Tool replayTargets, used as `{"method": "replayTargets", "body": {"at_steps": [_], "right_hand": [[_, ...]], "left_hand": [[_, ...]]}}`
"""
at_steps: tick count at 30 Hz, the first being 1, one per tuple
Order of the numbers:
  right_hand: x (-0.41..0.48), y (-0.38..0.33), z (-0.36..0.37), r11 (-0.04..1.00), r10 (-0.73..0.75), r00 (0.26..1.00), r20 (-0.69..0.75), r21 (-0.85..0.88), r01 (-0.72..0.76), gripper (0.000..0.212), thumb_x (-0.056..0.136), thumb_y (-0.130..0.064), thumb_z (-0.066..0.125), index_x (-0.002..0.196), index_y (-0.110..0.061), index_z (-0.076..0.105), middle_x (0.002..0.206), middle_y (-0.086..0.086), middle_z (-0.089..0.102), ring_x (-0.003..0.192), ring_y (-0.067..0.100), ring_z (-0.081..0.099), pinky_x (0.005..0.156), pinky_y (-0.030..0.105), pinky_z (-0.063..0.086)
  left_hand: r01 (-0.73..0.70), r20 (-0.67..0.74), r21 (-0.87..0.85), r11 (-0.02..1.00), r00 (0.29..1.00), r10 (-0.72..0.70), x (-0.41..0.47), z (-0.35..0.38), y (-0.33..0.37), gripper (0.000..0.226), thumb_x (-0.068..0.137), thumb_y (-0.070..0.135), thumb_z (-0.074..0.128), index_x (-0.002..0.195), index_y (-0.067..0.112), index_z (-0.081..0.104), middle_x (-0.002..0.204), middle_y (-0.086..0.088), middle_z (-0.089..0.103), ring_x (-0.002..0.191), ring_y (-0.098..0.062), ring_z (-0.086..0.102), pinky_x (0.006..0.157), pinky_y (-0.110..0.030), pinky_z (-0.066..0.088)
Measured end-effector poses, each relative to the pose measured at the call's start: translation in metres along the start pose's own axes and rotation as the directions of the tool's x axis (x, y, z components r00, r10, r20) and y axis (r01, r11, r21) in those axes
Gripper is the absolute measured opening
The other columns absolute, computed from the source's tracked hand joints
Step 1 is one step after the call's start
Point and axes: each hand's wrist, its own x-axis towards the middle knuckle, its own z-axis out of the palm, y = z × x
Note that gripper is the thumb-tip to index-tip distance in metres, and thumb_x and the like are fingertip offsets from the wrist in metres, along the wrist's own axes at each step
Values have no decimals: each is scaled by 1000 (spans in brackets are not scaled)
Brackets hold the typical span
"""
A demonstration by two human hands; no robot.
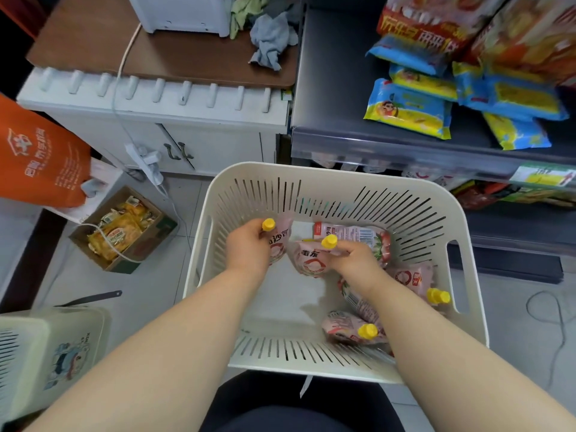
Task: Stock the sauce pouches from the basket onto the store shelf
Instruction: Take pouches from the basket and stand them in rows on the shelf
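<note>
Both hands reach into the basket (343, 179). The left hand (247, 247) pinches a pink pouch (279, 244) just below its yellow cap (268, 224), fingers closed round the neck, the pouch hanging down beside the palm. The right hand (355, 260) grips a second pouch (308, 260) the same way, its cap (329, 241) poking up between the fingertips and the body lying left of the hand.

More pouches stay in the basket: one lying flat behind the right hand (358, 233), showing a barcode and a strawberry picture; one at the right wall (414, 277); one near the front wall (343, 327); another partly covered by the right forearm.

Chinese characters show on the held pouches, but they are cut off by the fingers and hard to read. The shelf (336, 88) to the right holds blue and yellow snack packs (408, 109) with a cartoon face, and red bags (427, 23) with large yellow Chinese lettering, blurred. The lower shelf is mostly hidden behind the basket rim. An orange bag (37, 157) at the left carries white Chinese print, too small to read.
</note>
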Motion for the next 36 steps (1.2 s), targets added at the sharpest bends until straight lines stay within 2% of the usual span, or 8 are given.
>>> {"method": "replayTargets", "body": {"at_steps": [2, 10, 15, 19, 24, 30, 33, 36], "right_hand": [[3, 3, -4, 999, 22, 999, -42, 41, -20, 20, 81, -11, 70, 100, -15, 73, 102, 5, 72, 98, 24, 67, 93, 43, 51], [5, 0, -7, 977, 21, 964, -265, 211, 37, 17, 87, -12, 64, 103, -8, 68, 91, 5, 71, 81, 16, 66, 55, 12, 50], [5, 5, -3, 999, -22, 993, -116, 43, 27, 18, 85, -14, 66, 87, -32, 62, 95, -2, 69, 94, 19, 65, 85, 36, 53], [7, 9, -3, 986, -71, 992, -101, -157, 54, 13, 84, -18, 67, 96, -25, 66, 102, 4, 70, 99, 22, 64, 90, 39, 51], [5, -7, 1, 980, -188, 950, -249, -118, 162, 20, 87, -15, 65, 105, -11, 72, 86, -6, 64, 86, 10, 57, 74, 13, 45], [-1, 11, -8, 846, -250, 967, 52, -473, 244, 39, 86, -23, 66, 124, -15, 62, 120, 6, 65, 111, 19, 58, 91, 13, 35], [6, 11, 0, 864, -297, 955, -24, -433, 258, 36, 87, -23, 66, 121, -10, 63, 120, 8, 64, 111, 19, 57, 85, 9, 31], [14, 3, 12, 952, -215, 963, -161, -255, 170, 28, 90, -19, 62, 115, -6, 66, 109, 11, 68, 97, 14, 57, 68, 7, 35]], "left_hand": [[30, -46, -98, 995, 998, -35, -2, 0, 4, 15, 91, 7, 53, 79, 15, 58, 71, 1, 57, 64, -10, 48, 51, -16, 38], [130, -122, -399, 907, 973, -194, 3, 1, -5, 16, 85, 11, 61, 81, 26, 65, 95, -6, 67, 97, -26, 63, 92, -42, 51], [49, 172, -293, 955, 985, 3, -6, 7, 1, 34, 87, -5, 50, 113, 15, 62, 89, 5, 63, 91, -15, 58, 71, -21, 45], [-59, 275, 35, 998, 960, 47, -7, 6, -15, 37, 94, 12, 51, 131, 16, 50, 112, 3, 58, 109, -14, 50, 86, -22, 35], [-86, 161, 37, 996, 984, 78, 5, 9, -11, 32, 99, 19, 43, 125, 7, 55, 118, -13, 60, 103, -18, 52, 74, -15, 35], [-70, 192, 30, 997, 979, 63, 14, 15, -15, 28, 95, 17, 52, 120, 9, 59, 108, -5, 62, 100, -18, 55, 73, -14, 36], [-53, 172, -39, 998, 983, 59, 18, 19, -17, 25, 91, 20, 58, 115, 12, 63, 109, -7, 67, 103, -21, 61, 83, -25, 45], [-47, 104, -152, 987, 993, 63, 16, 26, -11, 23, 87, 11, 64, 110, 9, 65, 96, -2, 66, 85, -12, 61, 68, -9, 46]]}}
